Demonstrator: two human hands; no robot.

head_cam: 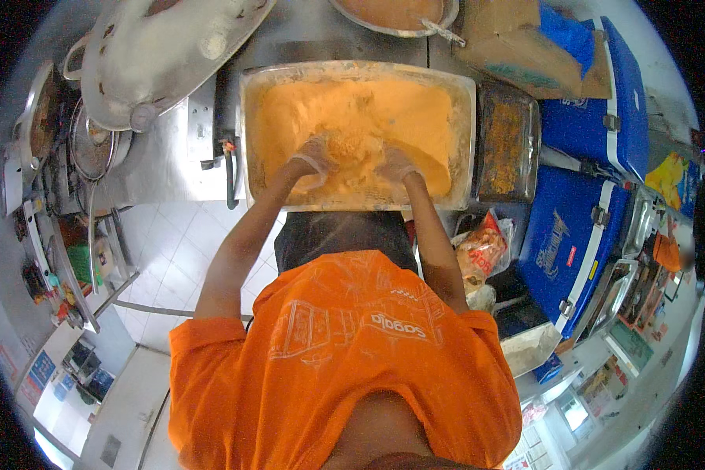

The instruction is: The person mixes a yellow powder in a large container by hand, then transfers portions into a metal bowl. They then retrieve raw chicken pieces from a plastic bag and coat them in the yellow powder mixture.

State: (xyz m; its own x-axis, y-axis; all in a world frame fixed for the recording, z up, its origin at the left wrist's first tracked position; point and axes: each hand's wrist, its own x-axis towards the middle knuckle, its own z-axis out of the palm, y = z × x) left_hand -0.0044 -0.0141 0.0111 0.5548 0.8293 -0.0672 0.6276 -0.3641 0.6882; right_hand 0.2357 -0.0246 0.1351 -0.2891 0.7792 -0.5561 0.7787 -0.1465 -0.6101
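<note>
A large rectangular tub in front of me holds a deep layer of orange-yellow powder. Both hands wear thin translucent gloves dusted with it. My left hand is in the left half of the tub, its fingers partly sunk in the powder. Across from it, my right hand reaches into the powder on the right, fingertips hidden. Between the hands lies a rougher, clumpy mound. Whether either hand grips anything under the powder cannot be seen.
Right of the tub stands a smaller clear tray with orange crumbs. Blue cooler boxes and a cardboard box are further right. A large powder-dusted pan is at upper left, a round bowl beyond the tub. A plastic bag lies near my right arm.
</note>
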